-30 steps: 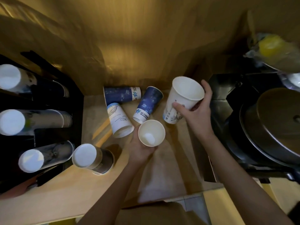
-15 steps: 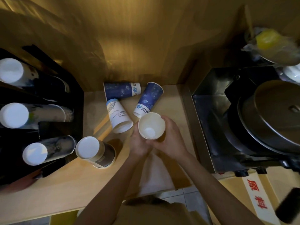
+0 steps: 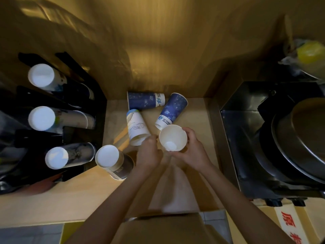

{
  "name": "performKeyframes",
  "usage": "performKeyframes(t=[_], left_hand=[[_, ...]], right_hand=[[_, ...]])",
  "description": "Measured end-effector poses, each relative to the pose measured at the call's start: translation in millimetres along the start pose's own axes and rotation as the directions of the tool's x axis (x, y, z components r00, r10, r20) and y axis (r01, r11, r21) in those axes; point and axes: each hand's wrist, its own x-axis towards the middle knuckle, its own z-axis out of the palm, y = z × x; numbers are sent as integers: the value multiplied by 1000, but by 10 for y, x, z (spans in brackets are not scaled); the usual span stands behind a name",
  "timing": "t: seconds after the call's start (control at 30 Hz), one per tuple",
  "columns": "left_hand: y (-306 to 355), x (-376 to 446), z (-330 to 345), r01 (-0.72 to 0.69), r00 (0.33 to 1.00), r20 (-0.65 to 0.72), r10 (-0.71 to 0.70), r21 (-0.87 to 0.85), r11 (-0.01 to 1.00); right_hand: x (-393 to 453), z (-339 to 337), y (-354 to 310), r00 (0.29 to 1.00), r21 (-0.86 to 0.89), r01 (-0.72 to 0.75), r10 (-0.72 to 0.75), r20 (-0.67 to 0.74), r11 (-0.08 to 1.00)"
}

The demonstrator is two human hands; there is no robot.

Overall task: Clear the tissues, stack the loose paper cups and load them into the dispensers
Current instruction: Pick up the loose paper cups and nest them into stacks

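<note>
Warm wooden worktop (image 3: 73, 199) in a dim nook, black dispensers (image 3: 58, 120) along its left edge. The right hand (image 3: 191, 152) has its grip wrapped around an upright white cup (image 3: 173, 138), mouth up, mid-worktop. The left hand (image 3: 149, 152) sits just beside it, fingers curled near the rim of a white cup lying on its side (image 3: 137, 127); whether that grip has closed, I cannot tell. 2 blue cups (image 3: 146, 100) lie toward the back edge. Best play, I'd say: keep the held cup steady and mouth-up, slide the next one in base first, squarely.
</note>
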Motion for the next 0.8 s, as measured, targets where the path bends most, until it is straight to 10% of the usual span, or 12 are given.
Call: performKeyframes(t=[0.17,0.33,0.47,0.8], left_hand=[[192,126,-670,-140,983,-60,172,356,924],[85,638,-964,-387,922,221,318,507,770],[-187,958,-888,-518,853,472,221,723,456],[-578,1201,-551,-715,698,664,268,665,214]], right_hand=[[108,40,-56,1000,24,13,-14,7,1000],[174,150,-147,998,70,-5,1,58,998],[217,183,-151,998,87,12,-18,63,996],[235,187,-152,999,133,-18,13,39,991]])
